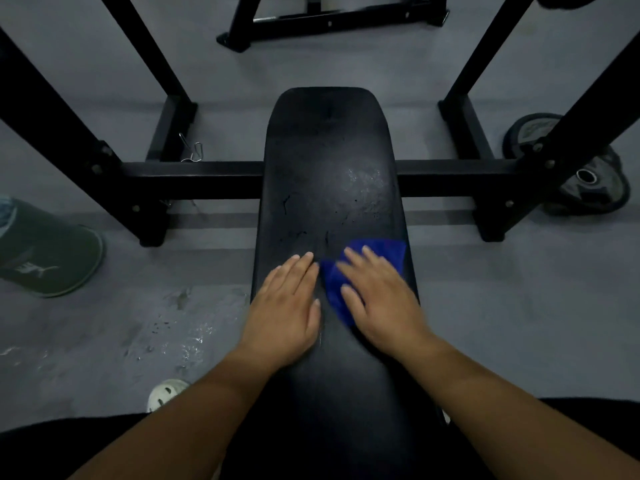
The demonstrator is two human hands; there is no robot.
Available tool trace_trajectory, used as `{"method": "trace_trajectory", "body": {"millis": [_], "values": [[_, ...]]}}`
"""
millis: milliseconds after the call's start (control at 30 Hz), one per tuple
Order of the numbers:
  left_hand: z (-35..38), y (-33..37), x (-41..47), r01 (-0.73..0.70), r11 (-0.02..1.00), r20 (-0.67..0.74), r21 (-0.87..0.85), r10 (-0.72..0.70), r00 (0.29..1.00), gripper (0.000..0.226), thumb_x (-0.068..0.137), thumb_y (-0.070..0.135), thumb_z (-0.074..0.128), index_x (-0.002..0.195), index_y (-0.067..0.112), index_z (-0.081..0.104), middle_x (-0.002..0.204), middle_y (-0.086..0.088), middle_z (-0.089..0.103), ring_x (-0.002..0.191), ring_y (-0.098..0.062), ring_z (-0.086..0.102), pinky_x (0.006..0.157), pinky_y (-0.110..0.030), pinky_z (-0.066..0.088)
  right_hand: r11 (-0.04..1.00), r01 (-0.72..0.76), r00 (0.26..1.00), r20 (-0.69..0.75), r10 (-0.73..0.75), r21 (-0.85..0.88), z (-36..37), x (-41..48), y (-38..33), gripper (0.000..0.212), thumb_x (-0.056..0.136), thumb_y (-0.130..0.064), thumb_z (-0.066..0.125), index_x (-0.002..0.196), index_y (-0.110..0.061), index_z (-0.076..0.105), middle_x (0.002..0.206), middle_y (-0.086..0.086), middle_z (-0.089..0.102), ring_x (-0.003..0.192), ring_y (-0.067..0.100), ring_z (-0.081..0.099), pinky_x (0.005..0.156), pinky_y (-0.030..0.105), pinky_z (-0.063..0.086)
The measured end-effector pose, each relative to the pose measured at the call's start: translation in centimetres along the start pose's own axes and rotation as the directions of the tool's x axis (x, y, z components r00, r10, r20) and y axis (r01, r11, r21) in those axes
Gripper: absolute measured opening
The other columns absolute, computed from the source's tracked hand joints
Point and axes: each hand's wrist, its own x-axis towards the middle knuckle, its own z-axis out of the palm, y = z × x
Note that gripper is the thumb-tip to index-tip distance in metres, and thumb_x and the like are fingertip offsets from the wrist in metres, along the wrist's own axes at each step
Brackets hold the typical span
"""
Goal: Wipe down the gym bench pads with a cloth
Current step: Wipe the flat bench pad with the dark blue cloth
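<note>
Both palms flat on the bench pad (329,161). Right hand (379,299), fingers spread, presses the blue cloth (381,251) down, nothing clenched. Cloth sits near the pad's right edge, sticking out toward 12 and 9 o'clock. Left hand (285,306) flat on bare pad just beside the cloth. Weight plates (588,188) on floor at 2 o'clock.

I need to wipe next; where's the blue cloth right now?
The blue cloth lies on the bench pad, right of centre, pressed flat under the right hand, beside the left hand.
</note>
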Motion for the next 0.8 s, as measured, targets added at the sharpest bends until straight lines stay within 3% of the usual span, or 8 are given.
{"method": "trace_trajectory", "body": {"millis": [100, 167, 267, 467, 500, 567, 667, 800], "values": [[-0.6, -0.3, 3.1, -0.002, 1.0, -0.002, 0.013, 0.002, 1.0, 0.063, 0.094, 0.038, 0.032, 0.149, 0.01, 0.044, 0.158, -0.007, 0.038, 0.144, -0.024, 0.036, 0.121, -0.04, 0.023, 0.982, 0.191, 0.978, 0.087, -0.189, -0.013, -1.7, -1.8, 3.2, 0.049, 0.095, -0.035, 0.041, 0.14, -0.022, 0.055, 0.153, -0.001, 0.044, 0.145, 0.019, 0.034, 0.119, 0.038, 0.028], [-0.6, -0.1, 4.0, 0.007, 1.0, 0.006, 0.021, -0.008, 1.0, 0.063, 0.095, 0.037, 0.032, 0.15, 0.009, 0.042, 0.159, -0.007, 0.037, 0.145, -0.024, 0.034, 0.121, -0.042, 0.023, 0.998, 0.057, 0.998, 0.018, -0.057, -0.001, -2.0, 1.2, 4.7, 0.048, 0.094, -0.029, 0.047, 0.141, -0.019, 0.053, 0.153, 0.0, 0.044, 0.145, 0.02, 0.034, 0.118, 0.042, 0.031], [0.0, 0.0, 3.9, 0.01, 0.999, -0.007, 0.045, -0.01, 1.0, 0.062, 0.095, 0.034, 0.036, 0.151, 0.009, 0.04, 0.16, -0.007, 0.034, 0.148, -0.022, 0.031, 0.122, -0.042, 0.022, 0.986, -0.161, 0.983, -0.081, 0.164, 0.04, -0.8, 5.2, 3.1, 0.053, 0.094, -0.03, 0.043, 0.144, -0.017, 0.049, 0.155, 0.003, 0.041, 0.148, 0.025, 0.028, 0.121, 0.042, 0.023], [-0.6, 0.4, 4.1, 0.025, 0.997, 0.053, 0.072, -0.029, 0.998, 0.064, 0.092, 0.033, 0.036, 0.151, 0.008, 0.041, 0.16, -0.009, 0.034, 0.148, -0.023, 0.03, 0.121, -0.042, 0.019, 0.964, 0.264, 0.959, 0.105, -0.263, -0.002, -1.7, -2.1, 3.3, 0.053, 0.092, -0.033, 0.047, 0.143, -0.02, 0.051, 0.153, 0.0, 0.045, 0.145, 0.019, 0.035, 0.117, 0.04, 0.033], [-0.8, 0.5, 4.0, 0.028, 0.997, 0.057, 0.068, -0.032, 0.998, 0.064, 0.092, 0.034, 0.036, 0.15, 0.009, 0.041, 0.159, -0.009, 0.036, 0.147, -0.024, 0.031, 0.12, -0.043, 0.02, 0.965, 0.26, 0.96, 0.109, -0.258, -0.006, -2.3, -2.0, 4.2, 0.056, 0.09, -0.033, 0.048, 0.144, -0.02, 0.049, 0.152, 0.0, 0.046, 0.143, 0.018, 0.038, 0.115, 0.04, 0.036], [-1.1, 0.5, 4.1, 0.031, 0.999, 0.059, 0.043, -0.033, 0.998, 0.064, 0.092, 0.036, 0.036, 0.15, 0.01, 0.042, 0.159, -0.007, 0.036, 0.147, -0.023, 0.032, 0.12, -0.043, 0.022, 0.997, 0.074, 0.996, 0.057, -0.075, 0.01, -3.3, 0.1, 5.0, 0.061, 0.088, -0.032, 0.049, 0.147, -0.02, 0.043, 0.151, 0.003, 0.047, 0.142, 0.019, 0.039, 0.113, 0.041, 0.04], [-1.0, 0.1, 4.5, 0.015, 0.999, 0.045, -0.035, -0.014, 0.999, 0.063, 0.092, 0.035, 0.035, 0.149, 0.011, 0.043, 0.158, -0.006, 0.037, 0.147, -0.022, 0.031, 0.122, -0.042, 0.023, 0.983, -0.177, 0.984, -0.019, 0.178, 0.052, -2.5, 3.8, 3.3, 0.057, 0.093, -0.031, 0.047, 0.149, -0.018, 0.042, 0.157, 0.001, 0.038, 0.149, 0.019, 0.025, 0.121, 0.036, 0.022], [-1.2, -1.1, 4.3, 0.025, 0.967, 0.063, -0.253, -0.01, 0.998, 0.056, 0.096, 0.019, 0.042, 0.151, 0.01, 0.04, 0.161, -0.005, 0.031, 0.15, -0.02, 0.024, 0.124, -0.033, 0.011, 0.995, -0.072, 0.997, 0.046, 0.069, 0.074, -0.3, 1.1, -0.9, 0.059, 0.095, -0.035, 0.042, 0.151, -0.019, 0.038, 0.16, -0.003, 0.031, 0.151, 0.013, 0.015, 0.122, 0.027, 0.006]]}}
